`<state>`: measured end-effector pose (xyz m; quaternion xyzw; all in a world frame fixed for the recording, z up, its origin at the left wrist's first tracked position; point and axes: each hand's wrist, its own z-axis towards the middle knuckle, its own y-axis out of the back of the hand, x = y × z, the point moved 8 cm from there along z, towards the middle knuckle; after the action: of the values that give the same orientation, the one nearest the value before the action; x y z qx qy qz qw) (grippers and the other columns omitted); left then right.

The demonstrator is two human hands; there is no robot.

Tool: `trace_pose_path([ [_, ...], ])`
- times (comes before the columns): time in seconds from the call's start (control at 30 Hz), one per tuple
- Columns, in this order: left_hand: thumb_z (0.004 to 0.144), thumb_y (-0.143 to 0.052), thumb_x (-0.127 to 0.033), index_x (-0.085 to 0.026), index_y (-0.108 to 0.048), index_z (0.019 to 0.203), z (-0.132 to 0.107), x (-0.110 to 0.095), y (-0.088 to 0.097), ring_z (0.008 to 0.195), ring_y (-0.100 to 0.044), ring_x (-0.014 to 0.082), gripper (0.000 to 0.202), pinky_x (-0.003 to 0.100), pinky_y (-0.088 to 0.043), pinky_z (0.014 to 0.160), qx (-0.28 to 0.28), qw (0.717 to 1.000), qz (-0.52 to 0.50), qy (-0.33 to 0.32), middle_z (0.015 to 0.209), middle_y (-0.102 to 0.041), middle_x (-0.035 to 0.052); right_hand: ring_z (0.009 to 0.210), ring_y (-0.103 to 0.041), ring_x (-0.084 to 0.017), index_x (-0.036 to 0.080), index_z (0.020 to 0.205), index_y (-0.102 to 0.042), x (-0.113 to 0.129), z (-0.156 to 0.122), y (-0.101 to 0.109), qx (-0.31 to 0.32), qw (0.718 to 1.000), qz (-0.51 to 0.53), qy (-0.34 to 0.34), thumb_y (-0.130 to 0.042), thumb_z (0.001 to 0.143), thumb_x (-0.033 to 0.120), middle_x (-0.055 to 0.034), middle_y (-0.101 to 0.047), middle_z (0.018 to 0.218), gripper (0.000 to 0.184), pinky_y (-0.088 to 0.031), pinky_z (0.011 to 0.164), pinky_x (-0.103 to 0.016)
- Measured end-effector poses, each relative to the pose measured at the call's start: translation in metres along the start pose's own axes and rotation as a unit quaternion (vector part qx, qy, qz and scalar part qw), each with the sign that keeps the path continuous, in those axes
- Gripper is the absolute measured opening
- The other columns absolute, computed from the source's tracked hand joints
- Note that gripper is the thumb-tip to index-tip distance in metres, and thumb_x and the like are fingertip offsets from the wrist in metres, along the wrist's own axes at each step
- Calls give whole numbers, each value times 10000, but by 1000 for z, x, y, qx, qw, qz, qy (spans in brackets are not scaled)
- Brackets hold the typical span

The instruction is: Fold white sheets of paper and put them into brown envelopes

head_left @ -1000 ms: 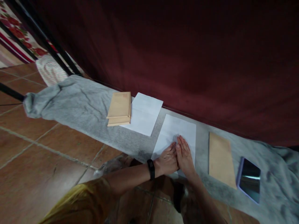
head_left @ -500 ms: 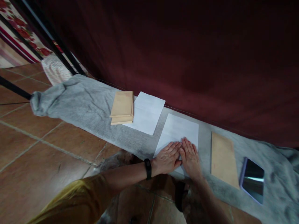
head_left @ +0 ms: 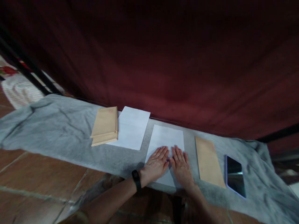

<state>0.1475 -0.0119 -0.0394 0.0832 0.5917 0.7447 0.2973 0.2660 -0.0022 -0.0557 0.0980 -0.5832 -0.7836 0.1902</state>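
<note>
A narrow gap parts the white sheets (head_left: 167,137); the curtain (head_left: 163,68) blocks beyond.

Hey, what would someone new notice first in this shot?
Probably the dark red fabric filling the upper part of the view. Below centre, the left hand and right hand lie flat, side by side, on a white paper sheet. To the right, a smartphone lies on the gray cloth.

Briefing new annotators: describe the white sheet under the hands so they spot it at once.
Below the dark red fabric runs a grey cloth. Along it, between the tan stack and the phone, the white sheet lies under the left hand and right hand. The other white sheet has no hand on it and lies partly under the stack.
</note>
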Motion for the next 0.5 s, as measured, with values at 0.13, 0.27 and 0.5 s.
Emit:
trace_pose_path([
  [0.13, 1021, -326, -296, -113, -385, 1514, 24, 18, -7, 1491, -329, 211, 529, 428, -271, 1230, 1, 1000, 18, 20, 1587, -397, 135, 1483, -349, -265, 150, 1515, -430, -3, 17, -4, 26, 998, 28, -47, -292, 1061, 394, -135, -368, 1593, 533, -245, 1218, -516],
  [0.27, 1014, -315, -267, -110, -401, 1509, 49, 28, -15, 1504, -301, 223, 527, 450, -260, 1237, 29, 999, 32, 26, 1602, -373, 123, 1494, -327, -232, 181, 1522, -416, -7, 36, -9, 63, 993, 59, -82, -218, 1072, 352, -98, -382, 1593, 520, -223, 1228, -489],
  [0.5, 1009, -292, -242, -130, -418, 1513, 82, 52, -20, 1514, -276, 233, 531, 474, -213, 1248, 56, 991, 53, 105, 1612, -352, 88, 1489, -335, -240, 161, 1505, -445, -17, 73, -13, 66, 985, 69, -145, -236, 1074, 360, -112, -379, 1593, 519, -226, 1222, -467],
])
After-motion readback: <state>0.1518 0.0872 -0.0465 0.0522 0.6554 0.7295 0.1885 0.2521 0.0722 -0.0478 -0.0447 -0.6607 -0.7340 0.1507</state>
